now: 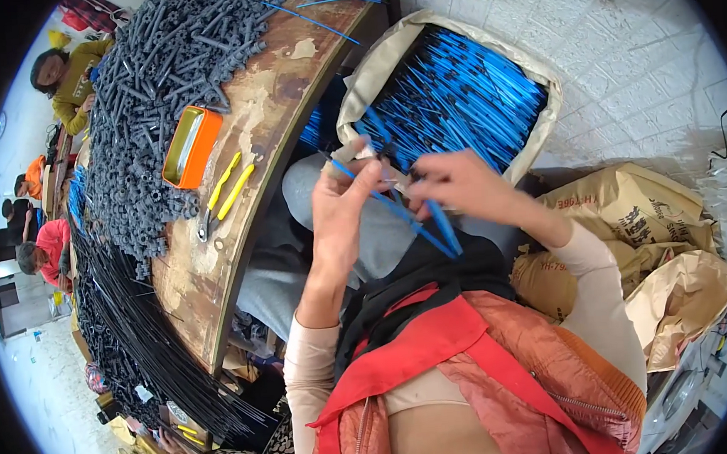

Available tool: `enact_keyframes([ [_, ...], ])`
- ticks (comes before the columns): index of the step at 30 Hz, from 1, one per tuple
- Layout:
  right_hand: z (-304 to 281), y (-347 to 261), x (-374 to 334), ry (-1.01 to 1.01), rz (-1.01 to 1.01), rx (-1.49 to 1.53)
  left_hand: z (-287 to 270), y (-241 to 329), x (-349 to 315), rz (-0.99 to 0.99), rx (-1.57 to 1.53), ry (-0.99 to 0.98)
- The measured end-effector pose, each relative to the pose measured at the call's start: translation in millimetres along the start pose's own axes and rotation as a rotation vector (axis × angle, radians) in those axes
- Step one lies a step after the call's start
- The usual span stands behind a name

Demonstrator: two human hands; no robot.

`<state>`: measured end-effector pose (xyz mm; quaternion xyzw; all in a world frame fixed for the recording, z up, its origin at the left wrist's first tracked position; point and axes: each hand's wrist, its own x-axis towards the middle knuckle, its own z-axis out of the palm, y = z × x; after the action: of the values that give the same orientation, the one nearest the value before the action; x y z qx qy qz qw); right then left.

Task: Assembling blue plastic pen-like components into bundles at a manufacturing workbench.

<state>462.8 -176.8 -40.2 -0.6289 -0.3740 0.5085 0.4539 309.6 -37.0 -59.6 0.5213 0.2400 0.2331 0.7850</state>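
Observation:
My left hand (341,207) is raised in front of my lap, its thumb and fingers pinched around a thin blue tube (391,204) that slants down to the right. Something pale wraps one of its fingertips. Close beside it, my right hand (461,188) is smeared by motion, with its fingers bent together near small dark parts at the tubes. What those fingers grip is too blurred to make out. A second blue length (442,226) hangs just under the right hand. Behind both hands stands a pale sack (540,125) filled with blue tubes with black ends (455,92).
A worn wooden table (267,83) on the left bears a heap of grey plastic fittings (155,82), an orange box (192,146), yellow-handled pliers (220,194) and black rods (149,323). Brown paper sacks (629,219) lie at right. Other people sit along the table's far side.

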Motion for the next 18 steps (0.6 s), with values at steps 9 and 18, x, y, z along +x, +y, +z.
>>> enact_keyframes([
  [9, -54, 61, 60, 0.367, -0.576, -0.852, 11, 2, -18, -0.208, -0.348, 0.1],
  [18, -111, 94, 95, 0.564, -0.15, -1.078, -5, 21, -20, -0.316, -0.338, -0.275],
])
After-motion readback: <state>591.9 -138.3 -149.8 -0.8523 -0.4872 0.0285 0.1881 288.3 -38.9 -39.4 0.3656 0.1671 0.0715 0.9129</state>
